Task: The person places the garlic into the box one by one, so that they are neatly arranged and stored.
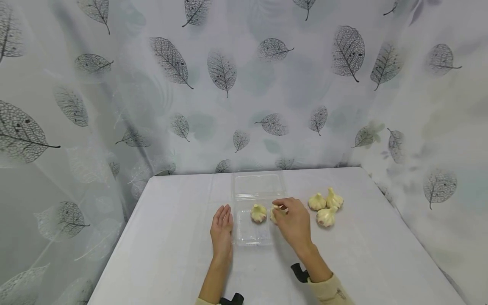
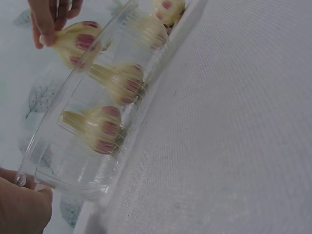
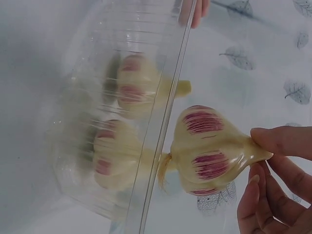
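A: A leaf-printed curtain (image 1: 244,110) hangs behind the white tabletop (image 1: 171,254). Between both sets of fingers lies a clear container (image 1: 253,242), its lid (image 1: 259,184) folded open beyond them. What could go wrong?

B: The container looks thin and light, so a knock might skid it. The left hand (image 1: 221,233) lies along its side, fingers extended, gripping nothing I can see. I can't tell whether they touch it, so the steadying may be weak.

A: And the right hand (image 1: 294,218)?

B: Its fingers pinch a garlic bulb (image 3: 201,148) by the neck, the body hanging below them beside the container's rim (image 3: 168,114). That tapered, glossy neck could slip out, dropping it.

A: What else is around?

B: Three loose bulbs (image 1: 326,217) sit right of the right fingers. Two seated bulbs (image 2: 100,129) rest inside the container, left of those fingers; they narrow the landing space and could get bumped.

A: Anything smaller?

B: The held bulb's root tuft (image 3: 164,170) overlaps the rim in the right wrist view. Contact is unclear, but it might snag.
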{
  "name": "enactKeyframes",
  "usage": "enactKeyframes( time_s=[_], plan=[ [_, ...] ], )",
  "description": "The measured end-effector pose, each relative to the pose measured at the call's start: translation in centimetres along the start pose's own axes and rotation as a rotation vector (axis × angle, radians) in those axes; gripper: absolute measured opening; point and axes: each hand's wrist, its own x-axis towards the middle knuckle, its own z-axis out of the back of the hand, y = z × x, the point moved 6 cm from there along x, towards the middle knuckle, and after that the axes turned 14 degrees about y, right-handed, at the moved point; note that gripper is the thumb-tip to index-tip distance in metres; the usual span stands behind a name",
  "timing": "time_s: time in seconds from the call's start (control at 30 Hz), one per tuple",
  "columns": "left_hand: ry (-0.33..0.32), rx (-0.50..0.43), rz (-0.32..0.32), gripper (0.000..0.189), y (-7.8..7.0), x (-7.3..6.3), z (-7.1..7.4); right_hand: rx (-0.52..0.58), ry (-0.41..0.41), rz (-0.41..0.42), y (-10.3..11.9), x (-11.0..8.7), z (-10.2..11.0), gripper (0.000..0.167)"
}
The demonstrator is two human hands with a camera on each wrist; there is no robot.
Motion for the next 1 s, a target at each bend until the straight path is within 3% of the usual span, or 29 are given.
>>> enactKeyframes(
  time_s=[1.0],
  plan=[
    [-0.024, 0.025, 0.004, 0.056, 0.1, 0.2, 0.1, 0.004, 0.083, 0.089, 2.6, 1.1, -3.5, 0.022]
  ],
)
